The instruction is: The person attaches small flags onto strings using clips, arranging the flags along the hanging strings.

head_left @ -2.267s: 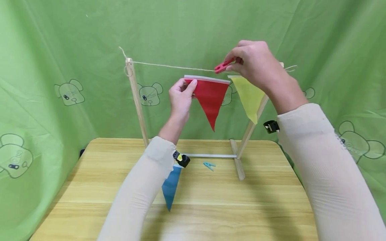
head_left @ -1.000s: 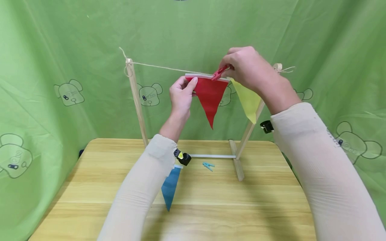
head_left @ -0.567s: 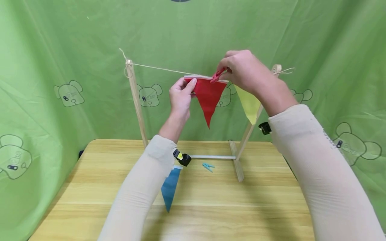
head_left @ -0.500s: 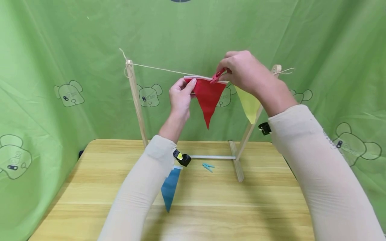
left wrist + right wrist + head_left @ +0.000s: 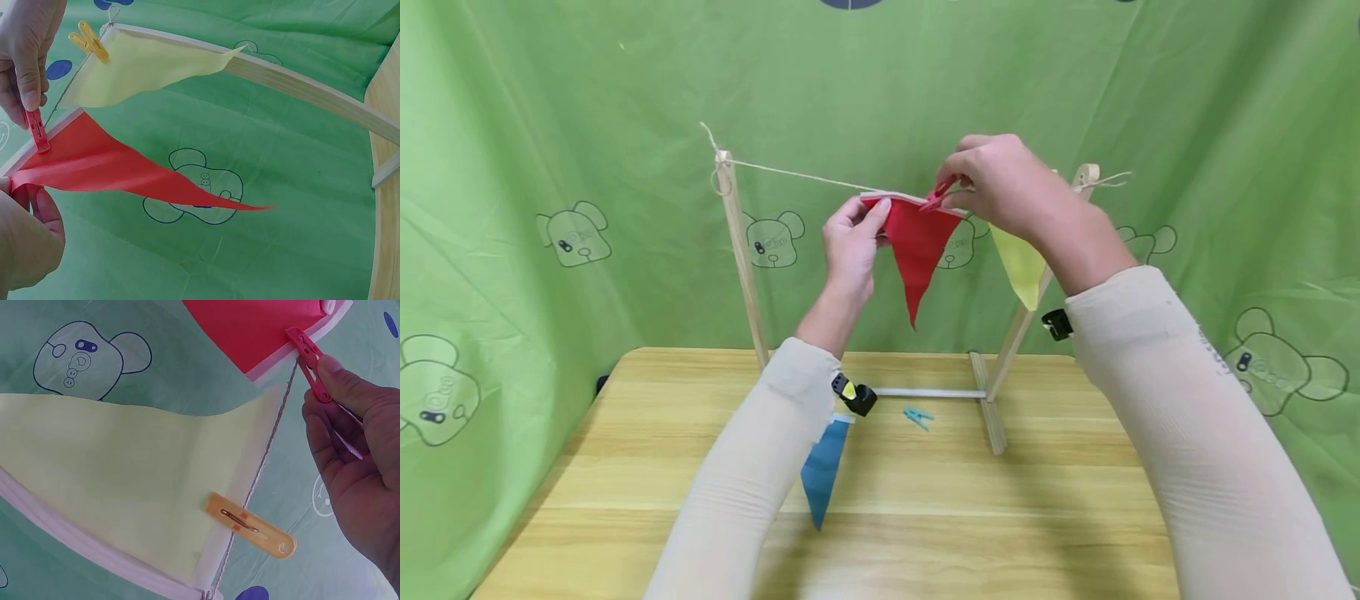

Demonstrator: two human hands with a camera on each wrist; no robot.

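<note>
A red pennant point(image 5: 917, 250) with a white top edge hangs at the string point(image 5: 797, 174). My left hand point(image 5: 850, 242) pinches its left top corner between thumb and fingers. At the pennant's top edge, my right hand point(image 5: 1007, 183) grips a red clothespin point(image 5: 937, 195), whose tip lies over the white band in the right wrist view. To the right hangs a yellow pennant point(image 5: 1018, 262), partly behind my right hand. A yellow clothespin point(image 5: 250, 525) clips it to the string.
Wooden posts point(image 5: 742, 250) carry the string, with a white bar point(image 5: 925, 392) low between them. On the wooden table point(image 5: 1000, 533) lie a light blue clothespin point(image 5: 917, 417) and a blue pennant point(image 5: 823, 475), partly hidden by my left sleeve. Green cloth point(image 5: 880, 83) hangs behind.
My right hand has come down and left, bringing the red clothespin from above onto the red pennant's top edge. The string sags lower there. My left hand keeps its pinch nearly in place.
</note>
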